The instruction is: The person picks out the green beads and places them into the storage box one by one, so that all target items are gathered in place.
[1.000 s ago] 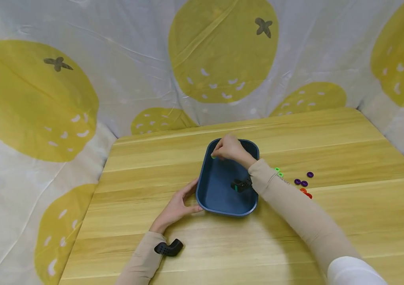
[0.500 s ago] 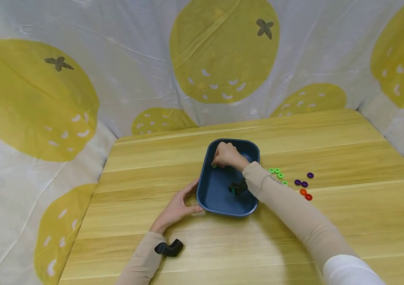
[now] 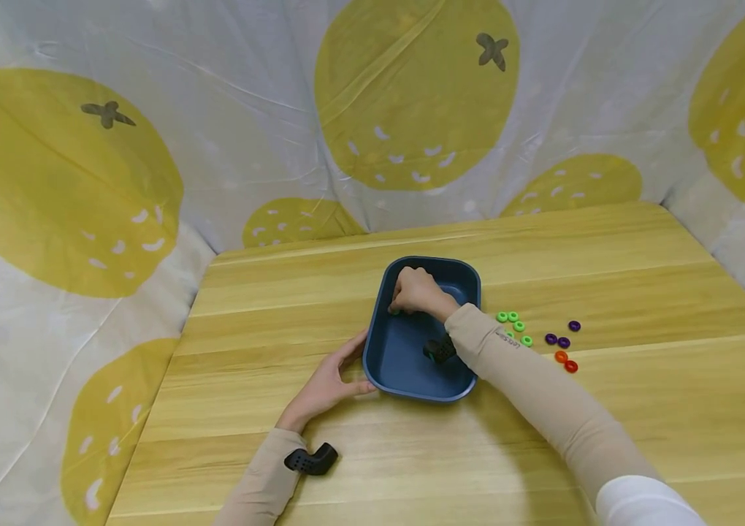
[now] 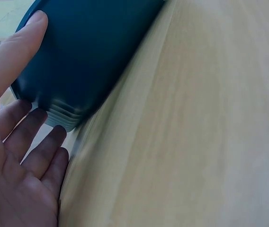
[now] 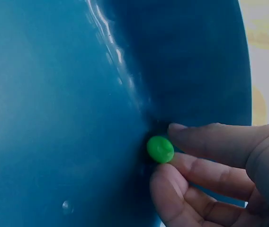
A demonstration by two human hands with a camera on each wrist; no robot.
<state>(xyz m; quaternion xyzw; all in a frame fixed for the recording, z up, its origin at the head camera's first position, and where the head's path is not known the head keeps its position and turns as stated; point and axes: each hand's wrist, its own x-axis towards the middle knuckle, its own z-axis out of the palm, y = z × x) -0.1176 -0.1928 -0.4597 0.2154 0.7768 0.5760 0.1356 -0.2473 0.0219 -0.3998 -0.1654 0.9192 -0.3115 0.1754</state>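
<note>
A deep blue rectangular plastic tray [image 3: 405, 372] stands on the wooden table. My right hand [image 3: 420, 291] reaches down inside it, near the left wall. In the right wrist view, its thumb and fingers pinch a small bright green ring [image 5: 160, 149] low in the tray, where floor and wall meet. My left hand [image 3: 326, 380] lies at the tray's left side, fingers extended. In the left wrist view, its thumb [image 4: 32, 33] rests against the tray wall [image 4: 92, 47] and the other fingertips touch the ridged corner.
Right of the tray lie several green rings [image 3: 519, 326], three purple rings [image 3: 564, 342], an orange ring [image 3: 561, 356] and a red ring [image 3: 571, 367]. The right sleeve [image 3: 530, 380] passes over the tray's right rim. A fruit-patterned cloth [image 3: 267, 131] hangs behind the table.
My right hand has moved down and slightly nearer inside the tray with the green ring. More loose green rings show beside the sleeve. The left hand stays at the tray's side.
</note>
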